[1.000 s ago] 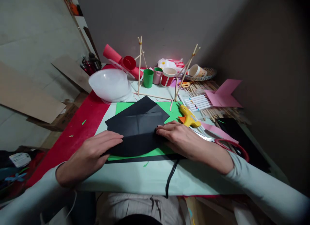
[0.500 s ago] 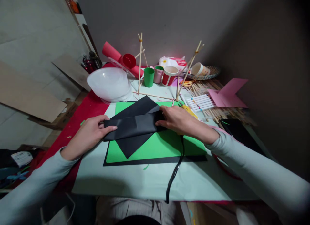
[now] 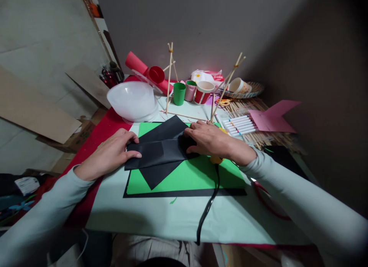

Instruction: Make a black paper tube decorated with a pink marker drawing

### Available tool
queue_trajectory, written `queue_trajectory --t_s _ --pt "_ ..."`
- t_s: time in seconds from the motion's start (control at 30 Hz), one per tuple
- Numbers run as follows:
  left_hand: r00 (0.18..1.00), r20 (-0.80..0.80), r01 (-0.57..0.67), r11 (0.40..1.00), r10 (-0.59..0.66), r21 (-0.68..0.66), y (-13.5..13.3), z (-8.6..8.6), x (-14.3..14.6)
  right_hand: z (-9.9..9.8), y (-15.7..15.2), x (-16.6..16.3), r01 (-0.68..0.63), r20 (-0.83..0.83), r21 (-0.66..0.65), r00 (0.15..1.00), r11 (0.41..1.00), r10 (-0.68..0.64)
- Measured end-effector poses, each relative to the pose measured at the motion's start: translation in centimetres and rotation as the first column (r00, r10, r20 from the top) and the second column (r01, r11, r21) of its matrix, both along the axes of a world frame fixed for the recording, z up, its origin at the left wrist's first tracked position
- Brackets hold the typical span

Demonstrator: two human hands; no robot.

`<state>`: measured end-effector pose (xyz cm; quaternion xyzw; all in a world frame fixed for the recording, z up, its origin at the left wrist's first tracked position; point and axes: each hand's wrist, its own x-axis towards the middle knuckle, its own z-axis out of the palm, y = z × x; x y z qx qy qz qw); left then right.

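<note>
One folded black paper (image 3: 156,153) held between left hand (image 3: 112,149), right hand (image 3: 209,139)

Plain black folded paper strip (image 3: 155,154); bright green rectangular sheet (image 3: 178,181); at one o'clock, white-striped red round cup (image 3: 204,94).

A: Condition of the sleeves?
B: Long, pale grey-green, plain. The left sleeve (image 3: 54,207) is at the left side of the tabletop (image 3: 143,217); the right sleeve (image 3: 293,190) is at its right side.
A: Cuffs?
B: Left cuff (image 3: 84,179): narrow, close at the wrist. Right cuff (image 3: 255,159): gathered in soft creases.
A: Hands?
B: Left hand (image 3: 116,148) and right hand (image 3: 211,138) both bare.
A: Below the tabletop's near edge?
B: Pale, creased cloth (image 3: 161,246), apparently lap clothing. Dark rounded shape (image 3: 161,262) beneath; whether worn, undetermined.
</note>
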<state>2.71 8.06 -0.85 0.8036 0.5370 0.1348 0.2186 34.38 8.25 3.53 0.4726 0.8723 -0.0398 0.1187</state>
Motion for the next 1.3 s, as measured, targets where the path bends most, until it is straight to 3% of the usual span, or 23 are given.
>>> queue_trajectory --t_s 0.2,0.3,0.37,0.47,0.63,0.73,0.8,0.9,1.0,1.07,1.13,1.23,1.3 --pt "0.999 0.0 0.032 0.998 -0.032 0.054 0.3 1.0 0.7 0.0 1.3 0.0 0.002 -0.114 -0.073 0.993 0.997 -0.01" --pt "0.996 0.049 0.068 0.998 -0.069 0.007 0.2 1.0 0.7 -0.3 1.7 0.2 0.005 -0.221 -0.105 0.975 0.994 -0.029" --pt "0.994 0.066 0.092 0.996 -0.092 0.002 0.2 0.7 0.5 -0.4 1.6 0.4 0.013 -0.32 -0.123 0.946 0.992 -0.052" --pt "0.993 0.055 0.101 0.989 -0.107 0.105 0.3 0.2 0.2 -0.4 1.0 0.7 0.044 -0.511 -0.123 0.854 0.991 -0.102" --pt "0.977 0.168 0.083 0.96 -0.131 0.266 -0.4 1.8 1.4 0.2 -1.1 0.6 0.115 -0.816 -0.035 0.57 0.993 -0.095" --pt "0.97 0.238 0.008 0.983 -0.051 0.181 -1.5 4.4 3.5 1.2 -2.3 0.1 0.168 -0.916 0.029 0.399 0.985 -0.041" --pt "0.953 0.286 0.065 0.991 -0.097 0.118 -2.3 6.0 5.1 2.1 -3.2 -0.3 0.199 -0.981 0.019 0.195 0.98 -0.021" --pt "0.888 0.426 0.16 0.985 -0.172 0.062 -3.4 7.2 7.2 3.3 -4.8 -0.8 0.225 -0.984 -0.099 -0.169 0.969 -0.061" --pt "0.83 0.532 0.145 0.986 -0.169 0.088 -4.6 6.9 9.0 2.9 -6.1 -1.5 0.183 -0.868 -0.24 -0.481 0.953 -0.126" --pt "0.805 0.579 0.105 0.991 -0.131 0.079 -5.6 6.2 10.1 2.0 -6.7 -2.1 0.127 -0.758 -0.318 -0.629 0.94 -0.171" --pt "0.774 0.627 0.092 0.996 -0.084 0.019 -6.6 5.3 11.3 1.1 -7.1 -2.6 0.084 -0.69 -0.375 -0.691 0.923 -0.217" --pt "0.723 0.69 0.119 0.99 -0.033 -0.078 -7.8 3.8 13.1 0.4 -7.6 -3.1 0.062 -0.671 -0.42 -0.693 0.905 -0.264" --pt "0.712 0.702 0.107 0.992 -0.031 -0.065 -8.3 2.9 14.1 0.4 -7.8 -3.1 0.064 -0.666 -0.429 -0.696 0.901 -0.268"
